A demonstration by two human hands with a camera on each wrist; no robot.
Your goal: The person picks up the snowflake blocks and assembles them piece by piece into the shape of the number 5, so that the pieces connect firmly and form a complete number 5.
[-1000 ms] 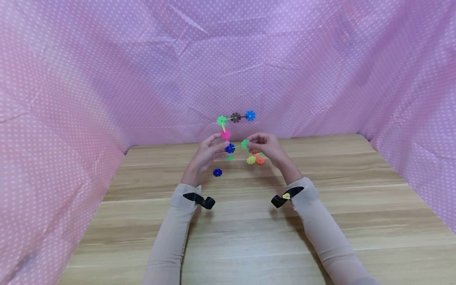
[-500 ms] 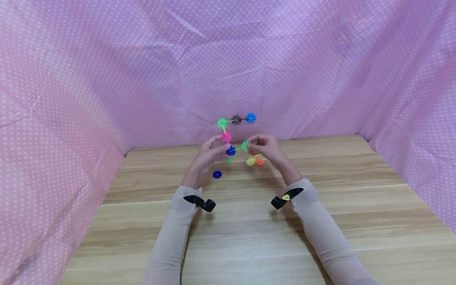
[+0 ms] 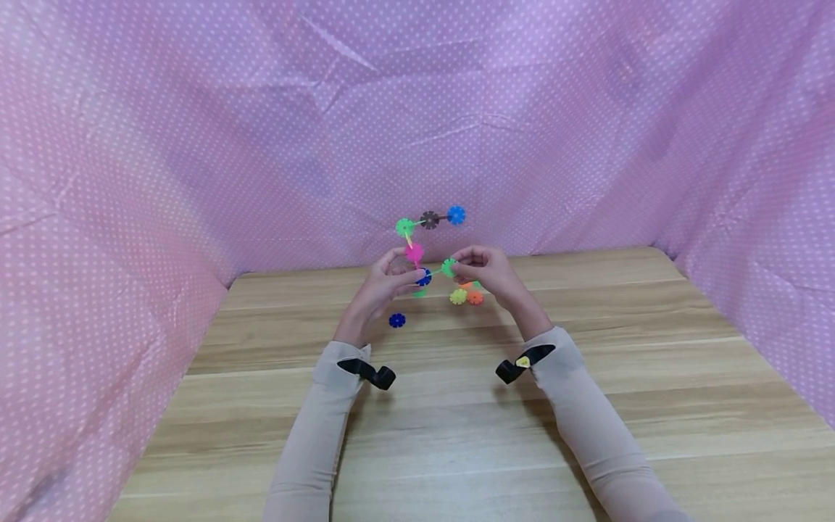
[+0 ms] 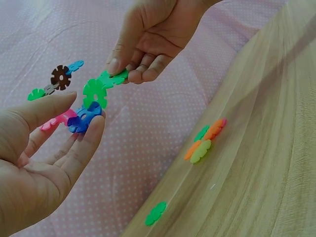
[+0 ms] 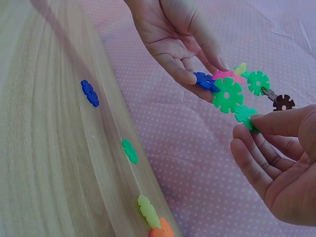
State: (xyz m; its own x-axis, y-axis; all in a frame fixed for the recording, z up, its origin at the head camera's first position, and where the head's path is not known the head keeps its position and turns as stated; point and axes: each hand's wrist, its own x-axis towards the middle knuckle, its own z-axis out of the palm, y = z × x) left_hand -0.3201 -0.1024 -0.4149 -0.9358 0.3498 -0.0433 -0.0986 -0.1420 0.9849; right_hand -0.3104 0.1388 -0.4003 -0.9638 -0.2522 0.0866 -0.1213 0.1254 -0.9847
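Bright plastic notched discs slotted into a bent chain (image 3: 414,252) were up in the air off the wood-grain bench (image 3: 417,449), right between both hands. The left hand (image 3: 383,279) pinched the chain's dark blue disc (image 4: 85,117), and the right hand (image 5: 284,163) pinched a flat green disc (image 5: 245,116) at one end. Up top, a brown disc (image 3: 429,220) led to a light blue one (image 3: 456,214). Loose yellow (image 3: 459,296) and orange discs (image 3: 475,298) sat bunched on the bench, with a navy disc (image 3: 397,320) well apart from them.

Head view looks forward-down; wrist views (much nearer) share both hands (image 4: 42,175).
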